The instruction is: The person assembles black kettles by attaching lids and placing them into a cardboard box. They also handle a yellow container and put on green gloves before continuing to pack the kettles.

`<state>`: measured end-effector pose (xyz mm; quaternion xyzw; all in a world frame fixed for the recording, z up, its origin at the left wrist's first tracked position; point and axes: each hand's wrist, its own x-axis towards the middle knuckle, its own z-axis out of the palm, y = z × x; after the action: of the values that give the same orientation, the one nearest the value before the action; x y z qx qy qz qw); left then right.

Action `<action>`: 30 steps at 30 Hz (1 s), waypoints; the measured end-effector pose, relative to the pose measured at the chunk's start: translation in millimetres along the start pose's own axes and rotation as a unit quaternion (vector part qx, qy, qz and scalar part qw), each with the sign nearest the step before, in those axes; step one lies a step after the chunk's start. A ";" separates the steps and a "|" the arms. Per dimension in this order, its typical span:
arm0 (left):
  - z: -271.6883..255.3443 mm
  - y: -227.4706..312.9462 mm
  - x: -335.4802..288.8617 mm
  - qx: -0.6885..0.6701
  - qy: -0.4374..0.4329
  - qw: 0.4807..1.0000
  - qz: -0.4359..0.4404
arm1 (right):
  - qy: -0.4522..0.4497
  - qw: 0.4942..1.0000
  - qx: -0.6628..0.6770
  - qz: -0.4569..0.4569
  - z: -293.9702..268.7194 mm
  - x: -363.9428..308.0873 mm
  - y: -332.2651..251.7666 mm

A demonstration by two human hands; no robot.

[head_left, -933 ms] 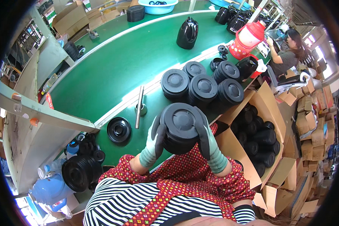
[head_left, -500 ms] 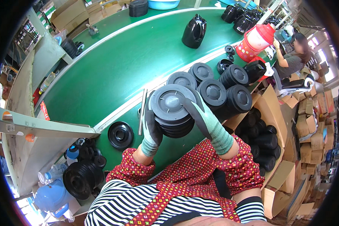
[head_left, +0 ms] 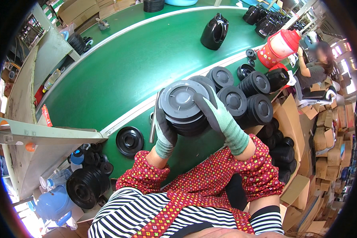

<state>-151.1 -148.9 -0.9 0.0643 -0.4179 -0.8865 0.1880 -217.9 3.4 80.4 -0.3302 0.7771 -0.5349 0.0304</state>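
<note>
Both my gloved hands grip one stack of round black plastic lids (head_left: 183,104) above the near edge of the green table (head_left: 119,75). My left hand (head_left: 164,127) clasps the stack's left side. My right hand (head_left: 215,113) wraps over its right side and top rim. The top lid shows a grey face with a raised centre. Just to the right stand several more stacks of the same black lids (head_left: 242,99). A single black ring-shaped lid (head_left: 129,141) lies on the table to the left of my left hand.
A black kettle body (head_left: 214,31) stands far on the green table, a red-and-white jug (head_left: 279,47) at right. Another person (head_left: 315,65) sits at far right. Cardboard boxes with black parts (head_left: 279,146) lie right; more black lids (head_left: 85,186) and a blue kettle (head_left: 51,204) lower left.
My hands have carried the stack of lids up and to the left, away from my body and closer to the other stacks.
</note>
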 end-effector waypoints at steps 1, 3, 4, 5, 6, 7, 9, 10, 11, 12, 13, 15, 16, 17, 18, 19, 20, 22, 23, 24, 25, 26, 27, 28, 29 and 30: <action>-3.7 -6.6 3.7 -0.009 0.015 1.000 0.000 | -0.013 0.996 -0.065 -0.056 -0.5 4.9 12.6; -2.8 -18.0 12.4 -0.032 0.012 0.999 0.032 | -0.007 0.988 -0.129 -0.085 -5.3 14.6 24.9; 1.4 -21.5 16.8 -0.053 0.011 0.998 0.042 | 0.002 0.991 -0.120 -0.061 -6.7 20.8 25.8; 4.6 -24.2 21.1 -0.074 0.013 0.996 0.054 | 0.008 0.993 -0.110 -0.038 -6.4 28.2 24.1; 6.5 -33.2 27.7 -0.087 0.039 0.993 0.063 | 0.008 0.998 -0.058 0.005 -8.5 36.8 18.4; 10.3 -37.6 35.1 -0.085 0.041 0.993 0.072 | 0.009 0.999 -0.007 0.049 -11.5 45.5 13.6; 18.5 -41.9 49.3 -0.030 0.025 0.993 0.109 | 0.005 0.999 -0.041 0.026 -19.9 54.6 37.2; 18.8 -48.8 58.8 -0.061 0.039 0.993 0.088 | 0.000 0.997 -0.021 0.071 -21.9 60.6 28.7; 33.5 -39.6 60.3 -0.114 0.021 0.990 0.080 | -0.002 0.997 -0.044 0.066 -26.3 64.1 31.4; 29.1 -51.9 67.6 -0.089 0.008 0.991 0.099 | -0.003 0.995 -0.065 0.077 -31.0 68.1 34.4; 21.6 -64.7 75.7 -0.062 -0.002 0.991 0.120 | -0.006 0.993 -0.084 0.086 -34.6 72.9 37.2; 27.3 -71.4 85.8 -0.043 -0.026 0.992 0.117 | -0.006 0.987 -0.109 0.116 -45.1 76.0 57.3; 28.1 -71.1 90.1 0.011 -0.035 0.991 0.127 | 0.000 0.985 -0.109 0.133 -49.8 76.3 65.7; 30.9 -70.3 91.4 0.061 -0.047 0.988 0.133 | 0.009 0.982 -0.112 0.154 -57.4 73.8 74.1; 33.0 -69.1 92.5 0.111 -0.060 0.982 0.139 | 0.010 0.983 -0.115 0.145 -66.4 75.3 94.5; 33.4 -67.3 92.0 0.160 -0.070 0.974 0.143 | 0.024 0.986 -0.094 0.134 -67.0 79.8 98.1; 34.1 -66.7 92.0 0.208 -0.081 0.963 0.148 | 0.024 0.983 -0.100 0.154 -73.1 77.8 99.4; 37.2 -69.1 98.8 0.236 -0.113 0.954 0.147 | 0.027 0.978 -0.097 0.185 -83.0 74.1 92.4; 39.0 -69.7 102.9 0.240 -0.117 0.953 0.145 | 0.033 0.975 -0.113 0.190 -85.5 71.8 90.2; 40.8 -70.0 106.0 0.244 -0.121 0.951 0.143 | 0.038 0.972 -0.130 0.194 -87.8 69.2 88.3; 43.5 -69.4 107.4 0.250 -0.128 0.949 0.141 | 0.046 0.968 -0.145 0.198 -90.8 66.4 87.5; 46.6 -68.0 106.2 0.240 -0.135 0.951 0.139 | 0.060 0.965 -0.142 0.214 -91.6 63.9 90.1; 47.2 -67.0 105.7 0.267 -0.144 0.940 0.156 | 0.067 0.964 -0.170 0.195 -93.2 60.1 89.7; 45.4 -64.4 106.2 0.296 -0.152 0.927 0.173 | 0.074 0.962 -0.196 0.175 -90.3 57.1 84.8; 44.3 -62.6 106.3 0.324 -0.159 0.913 0.191 | 0.081 0.959 -0.222 0.155 -87.2 53.7 80.7; 43.8 -62.4 105.9 0.316 -0.153 0.916 0.194 | 0.085 0.962 -0.226 0.126 -84.1 49.4 81.0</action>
<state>-277.9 -122.3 -16.0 -0.0986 -0.7044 -0.6533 0.2594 -329.1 61.7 62.4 -0.1812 0.9129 -0.3631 -0.0444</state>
